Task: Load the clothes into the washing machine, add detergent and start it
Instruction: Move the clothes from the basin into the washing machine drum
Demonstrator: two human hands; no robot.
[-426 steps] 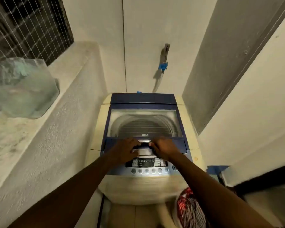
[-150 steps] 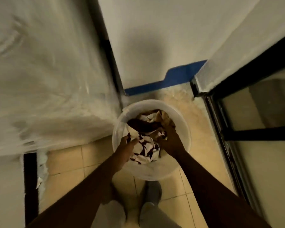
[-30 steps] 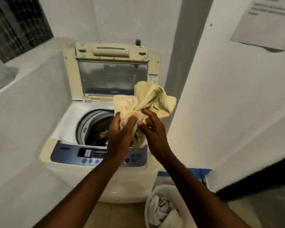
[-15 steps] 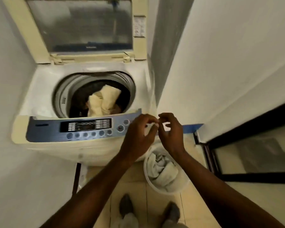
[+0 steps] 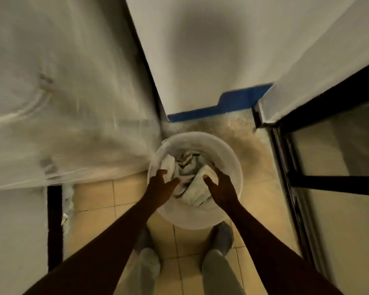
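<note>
Floor (image 5: 254, 201): pale yellow tiles with dark grout lines, dimly lit. A grubby, speckled patch lies toward the wall, just beyond the bucket. A round white plastic bucket (image 5: 232, 158) stands directly on the tiles, upright, with light-coloured clothes (image 5: 195, 191) bunched inside. Two feet in grey footwear (image 5: 221, 239) stand on the tiles just beside the bucket's near edge. The blurred white washing machine (image 5: 68, 103) stands at left, touching or nearly touching the bucket's rim.

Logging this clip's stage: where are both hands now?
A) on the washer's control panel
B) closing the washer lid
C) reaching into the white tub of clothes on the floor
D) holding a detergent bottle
C: the left hand and right hand reach into the white tub, at the pale clothes.
</note>
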